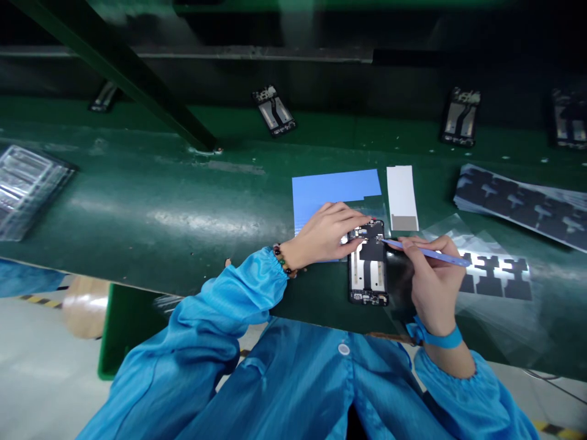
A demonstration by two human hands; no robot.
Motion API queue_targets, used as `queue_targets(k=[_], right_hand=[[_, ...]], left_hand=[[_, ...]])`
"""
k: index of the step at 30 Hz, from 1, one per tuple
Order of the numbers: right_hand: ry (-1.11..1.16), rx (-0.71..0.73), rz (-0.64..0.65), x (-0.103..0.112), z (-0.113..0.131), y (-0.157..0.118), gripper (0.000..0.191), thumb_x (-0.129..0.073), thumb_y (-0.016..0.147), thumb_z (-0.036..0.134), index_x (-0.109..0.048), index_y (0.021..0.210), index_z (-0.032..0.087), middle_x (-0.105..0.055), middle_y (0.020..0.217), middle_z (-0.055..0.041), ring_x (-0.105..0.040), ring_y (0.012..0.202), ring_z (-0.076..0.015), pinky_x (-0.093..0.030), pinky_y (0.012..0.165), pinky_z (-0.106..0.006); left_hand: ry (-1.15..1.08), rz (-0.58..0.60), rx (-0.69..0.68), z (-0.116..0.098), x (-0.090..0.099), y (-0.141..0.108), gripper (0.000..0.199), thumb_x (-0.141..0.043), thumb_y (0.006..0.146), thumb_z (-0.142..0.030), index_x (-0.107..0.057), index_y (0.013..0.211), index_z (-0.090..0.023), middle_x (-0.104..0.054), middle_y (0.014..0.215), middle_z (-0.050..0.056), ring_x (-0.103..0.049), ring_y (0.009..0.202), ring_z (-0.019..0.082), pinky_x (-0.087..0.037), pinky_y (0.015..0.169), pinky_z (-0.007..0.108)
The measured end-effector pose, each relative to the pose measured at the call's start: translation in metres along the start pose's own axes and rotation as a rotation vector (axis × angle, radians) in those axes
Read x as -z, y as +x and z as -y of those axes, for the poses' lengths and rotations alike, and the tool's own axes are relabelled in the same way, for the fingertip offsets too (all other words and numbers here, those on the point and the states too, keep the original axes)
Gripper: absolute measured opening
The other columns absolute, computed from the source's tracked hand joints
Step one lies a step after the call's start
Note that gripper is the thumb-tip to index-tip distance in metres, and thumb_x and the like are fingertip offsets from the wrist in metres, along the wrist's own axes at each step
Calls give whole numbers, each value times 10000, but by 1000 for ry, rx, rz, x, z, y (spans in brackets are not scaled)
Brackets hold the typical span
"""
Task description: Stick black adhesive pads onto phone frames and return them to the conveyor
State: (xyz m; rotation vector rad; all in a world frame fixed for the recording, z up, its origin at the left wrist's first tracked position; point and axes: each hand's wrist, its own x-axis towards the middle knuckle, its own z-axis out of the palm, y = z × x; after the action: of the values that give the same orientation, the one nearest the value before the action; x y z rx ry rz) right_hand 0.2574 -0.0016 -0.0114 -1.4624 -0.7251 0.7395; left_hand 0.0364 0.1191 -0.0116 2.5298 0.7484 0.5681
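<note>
An opened phone body [368,275] lies upright to my view near the table's front edge, its upper part covered by a black film piece [372,249]. My left hand [326,233] rests at its upper left, thumb and fingertips touching the phone's edge and top. In my right hand [435,275] is a blue pen-like tool [426,251], pinched between thumb and fingers, its tip at the right side of the black film. Beneath and behind my left hand lies a blue sheet [337,186].
A white card [402,195] lies behind the phone. Clear sheets with black cutouts [490,275] and a stack of dark sheets [523,205] are at right. More phone bodies [274,111] line the back. Clear trays [27,186] sit far left, near a green post [137,82].
</note>
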Motion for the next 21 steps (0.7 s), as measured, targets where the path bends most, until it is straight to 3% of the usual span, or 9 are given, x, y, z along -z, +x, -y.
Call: queue_targets(k=[7, 14, 17, 21], right_hand=[[-18, 6, 5, 0, 2, 1, 391, -954, 868, 363, -586, 813, 243, -819, 917, -3, -841, 985, -221, -663, 1042, -455], [-60, 6, 12, -1, 0, 0, 430, -966, 852, 469, -595, 825, 253, -810, 916, 4, -838, 980, -242, -655, 1063, -503], [28, 38, -75, 5, 5, 7, 419, -984, 830, 458, -609, 844, 272, -789, 888, 33, -827, 970, -245, -657, 1069, -522], [10, 233, -233, 25, 31, 31, 252, -937, 889, 425, -754, 943, 261, -774, 915, 16, -809, 976, -228, -618, 1134, -512]], left_hand=[[14, -13, -33, 1, 0, 0, 363, -638, 1122, -368, -750, 1426, -203, -789, 1438, 91, -696, 1295, 262, -520, 1071, 445], [141, 11, -103, -4, 4, -1, 320, -589, 1152, -353, -783, 1389, -260, -762, 1455, 96, -669, 1283, 282, -530, 1032, 454], [209, 48, -100, -9, 5, -1, 337, -583, 1144, -322, -769, 1421, -276, -728, 1469, 114, -643, 1294, 296, -531, 1013, 453], [288, 97, -98, -12, 3, 2, 466, -541, 1129, -246, -671, 1574, -297, -677, 1467, 134, -625, 1298, 305, -531, 1035, 447]])
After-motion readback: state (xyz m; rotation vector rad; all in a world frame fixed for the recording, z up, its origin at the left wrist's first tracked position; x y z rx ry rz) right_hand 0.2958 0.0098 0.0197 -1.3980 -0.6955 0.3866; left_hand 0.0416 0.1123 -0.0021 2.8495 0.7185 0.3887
